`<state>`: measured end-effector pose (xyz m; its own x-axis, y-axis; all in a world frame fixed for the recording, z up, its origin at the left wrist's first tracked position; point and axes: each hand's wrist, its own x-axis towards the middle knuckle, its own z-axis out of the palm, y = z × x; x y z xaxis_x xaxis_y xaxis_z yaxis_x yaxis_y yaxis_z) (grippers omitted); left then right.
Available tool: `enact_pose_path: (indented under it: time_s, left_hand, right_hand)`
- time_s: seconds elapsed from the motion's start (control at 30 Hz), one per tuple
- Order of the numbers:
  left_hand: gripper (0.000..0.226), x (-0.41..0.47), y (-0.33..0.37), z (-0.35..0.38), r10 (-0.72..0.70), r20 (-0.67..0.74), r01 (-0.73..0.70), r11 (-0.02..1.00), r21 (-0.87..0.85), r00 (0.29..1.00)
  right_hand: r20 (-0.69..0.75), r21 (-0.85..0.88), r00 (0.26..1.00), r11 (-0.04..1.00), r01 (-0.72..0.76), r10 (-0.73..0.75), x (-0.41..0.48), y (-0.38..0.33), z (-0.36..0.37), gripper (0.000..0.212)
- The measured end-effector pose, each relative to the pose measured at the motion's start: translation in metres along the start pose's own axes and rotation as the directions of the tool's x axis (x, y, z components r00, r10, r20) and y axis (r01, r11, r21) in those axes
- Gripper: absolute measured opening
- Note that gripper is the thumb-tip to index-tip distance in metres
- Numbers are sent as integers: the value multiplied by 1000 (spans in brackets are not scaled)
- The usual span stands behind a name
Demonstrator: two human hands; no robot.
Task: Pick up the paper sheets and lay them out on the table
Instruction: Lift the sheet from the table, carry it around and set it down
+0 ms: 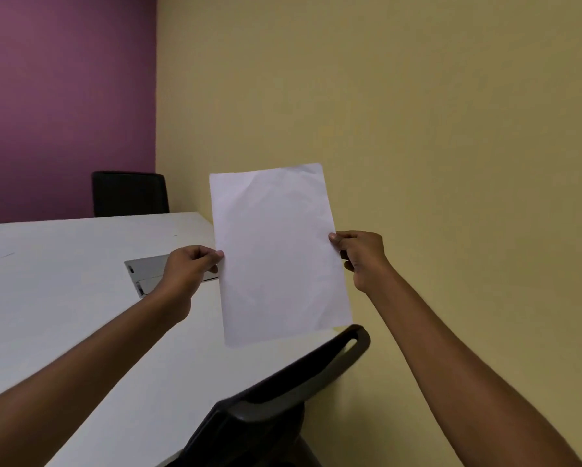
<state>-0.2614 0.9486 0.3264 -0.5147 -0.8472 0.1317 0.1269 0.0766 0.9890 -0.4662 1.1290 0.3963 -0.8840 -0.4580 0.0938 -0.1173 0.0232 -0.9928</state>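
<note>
at the far left a purple wall [67, 96] is seen, with a dark chair [130, 193] set against it behind the far edge of the white counter [63, 298]. a grey rectangular panel [146, 269] is set flush into the counter top, and it is partly hidden by the left hand [188, 269]. the left arm is stretched forward over the counter, and the left grip is clenched on the left edge of the paper sheet [278, 254], with the thumb pressed on the near face and the other fingers curled behind it. the sheet is held up in the air, nearly upright and slightly tilted, above the right end of the counter and in front of the yellow wall [417, 112]; it is not touching the counter. faint creases are seen across its upper part. whether one sheet or several are held cannot be told. below the sheet the back of a second dark chair [283, 392] is seen at the counter's near right corner. the right edge of the sheet is pinched by the right hand [363, 257], whose grip is likewise closed on the paper, thumb in front and fingers behind, at a slightly higher level than the left hand.
</note>
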Motion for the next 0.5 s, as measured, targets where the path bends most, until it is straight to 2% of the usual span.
enact_pose_path:
  time_s: [0.23, 0.3, 0.43, 0.5]
  left_hand:
    - [15, 72, -49, 24, -104, -125, 110, 993, 42, 987]
    - [16, 93, -70, 28, -154, -197, 171, 982, 76, 968]
    - [14, 113, -98, 35, -233, -229, 266, 956, 127, 945]
    - [14, 130, -126, 36, -275, -297, 330, 932, 151, 914]
  right_hand:
    - [157, -46, 982, 994, -98, 104, 112, 42, 37, 8]
    - [201, -88, 965, 985, -150, 165, 147, 68, 56, 11]
    - [249, -157, 938, 966, -205, 239, 182, 110, 77, 15]
    - [277, -221, 912, 943, -248, 304, 210, 143, 97, 16]
